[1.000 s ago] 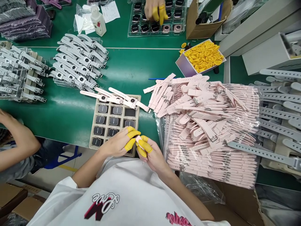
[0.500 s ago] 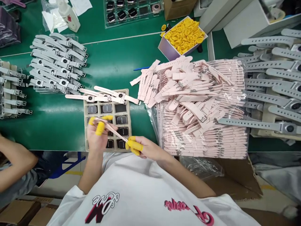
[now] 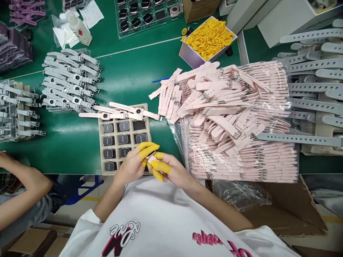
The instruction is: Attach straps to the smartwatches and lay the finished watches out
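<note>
My left hand (image 3: 133,163), with yellow finger cots on its fingertips, pinches a small watch case (image 3: 151,154) with a dark face. Against it, my right hand (image 3: 165,167), also in yellow cots, holds a pale pink watch strap (image 3: 152,159), mostly hidden by the fingers. Both hands meet over the near right corner of a beige tray (image 3: 100,150), whose pockets hold several square watch cases (image 3: 123,139). Across the tray's far edge lie several pink-strapped watches (image 3: 139,111). Whether strap and case are joined is hidden.
Right of the tray, loose pink straps (image 3: 214,107) are heaped on bagged ones. Beyond stands a box of yellow finger cots (image 3: 210,39). Grey-strapped watches (image 3: 72,80) are stacked at left, more grey straps (image 3: 313,87) at far right. A co-worker's arm (image 3: 24,182) is at left.
My left hand has moved right and down to meet my right hand. The strap, stretched between the hands before, is now mostly covered, and a watch case shows at the left fingertips. The view has shifted slightly.
</note>
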Available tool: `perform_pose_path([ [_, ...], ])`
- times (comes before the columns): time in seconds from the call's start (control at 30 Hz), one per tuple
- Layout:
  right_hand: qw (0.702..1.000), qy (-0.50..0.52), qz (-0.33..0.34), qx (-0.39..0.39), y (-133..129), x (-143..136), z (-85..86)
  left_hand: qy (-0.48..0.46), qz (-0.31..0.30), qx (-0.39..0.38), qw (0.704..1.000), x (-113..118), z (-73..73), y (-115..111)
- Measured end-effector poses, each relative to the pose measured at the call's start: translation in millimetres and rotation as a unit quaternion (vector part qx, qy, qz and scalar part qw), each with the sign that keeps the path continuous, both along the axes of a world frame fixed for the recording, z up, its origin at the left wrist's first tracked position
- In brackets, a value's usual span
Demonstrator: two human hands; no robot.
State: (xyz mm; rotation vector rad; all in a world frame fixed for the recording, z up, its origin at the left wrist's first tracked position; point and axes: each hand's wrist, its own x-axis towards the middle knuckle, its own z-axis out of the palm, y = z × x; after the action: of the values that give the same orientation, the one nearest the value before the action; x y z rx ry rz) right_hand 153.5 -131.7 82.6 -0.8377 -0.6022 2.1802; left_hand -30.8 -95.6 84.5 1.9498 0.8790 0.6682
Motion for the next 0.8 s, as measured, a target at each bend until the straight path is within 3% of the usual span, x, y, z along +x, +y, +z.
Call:
perform_pose_path([
  [0.23,0.994,0.048,-0.079,-0.055,0.1,-5.8,3.7,-0.01,0.023,0.01,1.0,3.1,2.1,-2.5],
  [0.43,0.987,0.07,-0.086,-0.118,2.4,-4.8,9.1,-0.014,-0.038,-0.038,0.998,-1.5,12.0,3.0],
  [0.67,0.989,0.041,-0.11,-0.089,-3.4,-5.1,3.0,-0.02,-0.059,-0.033,0.998,-0.9,15.2,6.8],
  [0.8,0.991,0.026,-0.098,-0.088,-2.1,-3.8,3.6,0.023,-0.055,-0.009,0.998,-1.5,17.0,4.6],
])
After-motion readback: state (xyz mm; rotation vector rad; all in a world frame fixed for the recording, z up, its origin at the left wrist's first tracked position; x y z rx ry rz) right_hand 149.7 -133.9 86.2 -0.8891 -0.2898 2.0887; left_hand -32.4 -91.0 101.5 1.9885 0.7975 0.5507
